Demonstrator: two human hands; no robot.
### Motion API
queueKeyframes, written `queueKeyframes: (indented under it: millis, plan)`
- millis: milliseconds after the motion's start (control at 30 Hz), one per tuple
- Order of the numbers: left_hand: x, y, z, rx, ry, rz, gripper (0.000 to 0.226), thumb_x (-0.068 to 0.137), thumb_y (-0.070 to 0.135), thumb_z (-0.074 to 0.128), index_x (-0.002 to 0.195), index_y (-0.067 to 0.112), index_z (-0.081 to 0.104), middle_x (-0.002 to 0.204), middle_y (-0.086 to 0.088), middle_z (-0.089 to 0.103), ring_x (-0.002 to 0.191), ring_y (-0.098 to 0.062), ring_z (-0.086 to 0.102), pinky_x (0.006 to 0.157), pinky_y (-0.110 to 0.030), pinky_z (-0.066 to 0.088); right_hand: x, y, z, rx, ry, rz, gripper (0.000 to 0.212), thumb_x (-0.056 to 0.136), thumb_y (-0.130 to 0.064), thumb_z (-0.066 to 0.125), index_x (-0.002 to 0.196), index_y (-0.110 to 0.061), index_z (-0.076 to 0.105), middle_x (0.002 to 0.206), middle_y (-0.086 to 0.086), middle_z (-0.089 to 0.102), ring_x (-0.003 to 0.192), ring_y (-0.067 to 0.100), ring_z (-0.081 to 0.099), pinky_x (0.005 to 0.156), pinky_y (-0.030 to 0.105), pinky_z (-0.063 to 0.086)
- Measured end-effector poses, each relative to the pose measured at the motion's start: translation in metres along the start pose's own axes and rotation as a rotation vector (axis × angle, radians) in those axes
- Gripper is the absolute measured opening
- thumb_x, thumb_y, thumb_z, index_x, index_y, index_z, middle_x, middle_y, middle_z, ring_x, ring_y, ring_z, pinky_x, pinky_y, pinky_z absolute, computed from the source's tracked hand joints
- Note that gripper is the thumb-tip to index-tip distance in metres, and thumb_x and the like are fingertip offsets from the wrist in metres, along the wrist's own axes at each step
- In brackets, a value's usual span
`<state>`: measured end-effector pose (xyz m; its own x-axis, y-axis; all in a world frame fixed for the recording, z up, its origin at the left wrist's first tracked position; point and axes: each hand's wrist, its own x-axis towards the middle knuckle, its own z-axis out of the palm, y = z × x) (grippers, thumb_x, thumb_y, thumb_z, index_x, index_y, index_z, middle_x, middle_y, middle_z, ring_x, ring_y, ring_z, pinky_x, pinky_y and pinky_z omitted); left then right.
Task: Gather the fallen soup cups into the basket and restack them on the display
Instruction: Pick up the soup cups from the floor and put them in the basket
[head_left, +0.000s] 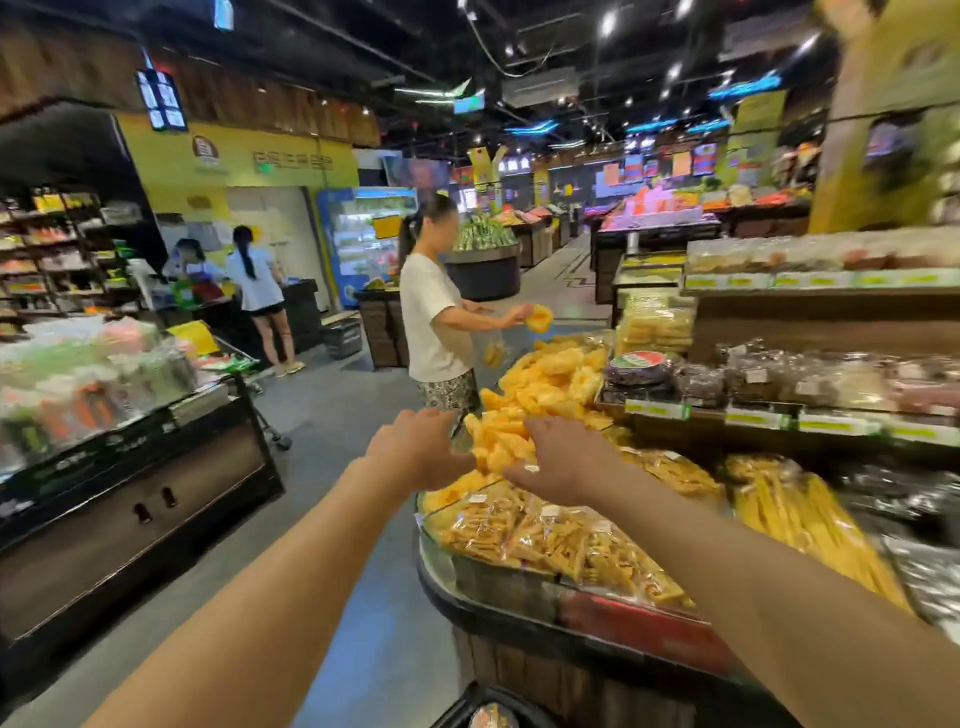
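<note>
Both my arms stretch forward over the corner of a display stand (519, 618). My left hand (415, 447) hovers at the edge of a heap of yellow fried puffs (545, 384), back of the hand up, its fingers hidden from me. My right hand (563, 460) is beside it over the puffs, fingers spread, nothing in it. The dark rim of a basket (462, 701) shows at the bottom edge, with a round reddish-topped item (491, 716) inside, too blurred to name. No soup cup is clearly visible.
Bagged yellow snacks (561, 545) lie under my right forearm. A shopper (436, 317) stands just beyond the puffs, holding one. A low dark shelf unit (130, 499) lines the left side of the aisle (332, 415). Two more people stand at a far counter (291, 312).
</note>
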<state>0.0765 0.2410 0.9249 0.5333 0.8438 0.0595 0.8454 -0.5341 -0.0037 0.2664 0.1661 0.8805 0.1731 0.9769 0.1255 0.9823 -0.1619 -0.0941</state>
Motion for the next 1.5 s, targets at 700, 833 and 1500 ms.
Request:
queueKeyframes:
  millis: [700,833,1500]
  plan:
    - [-0.052,0.402,0.037,0.033,-0.066,0.872,0.076,0.096,0.062,0.054,0.158,0.024,0.033,0.161,-0.001,0.039,0.143,-0.029,0.041,0.108,-0.043,0.045,-0.347,0.265,-0.025,0.006,-0.048,0.874,0.091,0.095,-0.075,0.045,0.163,-0.019,0.020,0.166,0.008,0.026,0.150,0.035,0.027,0.115,0.054,0.038]
    - [-0.068,0.491,0.051,0.041,-0.076,0.967,0.073,0.096,0.061,0.053,0.156,0.025,0.035,0.156,-0.001,0.045,0.138,-0.028,0.046,0.101,-0.043,0.049,-0.404,0.324,-0.025,-0.013,-0.047,0.951,0.093,0.092,-0.078,0.043,0.161,-0.019,0.024,0.164,0.009,0.032,0.148,0.036,0.033,0.115,0.054,0.038]
    - [-0.191,0.900,0.160,0.094,-0.262,1.527,0.084,0.096,0.067,0.046,0.162,0.022,0.022,0.163,-0.006,0.035,0.148,-0.030,0.035,0.116,-0.047,0.037,-0.704,0.532,0.019,0.099,-0.043,1.551,0.091,0.095,-0.074,0.045,0.163,-0.019,0.020,0.164,0.011,0.033,0.147,0.034,0.036,0.117,0.048,0.036]
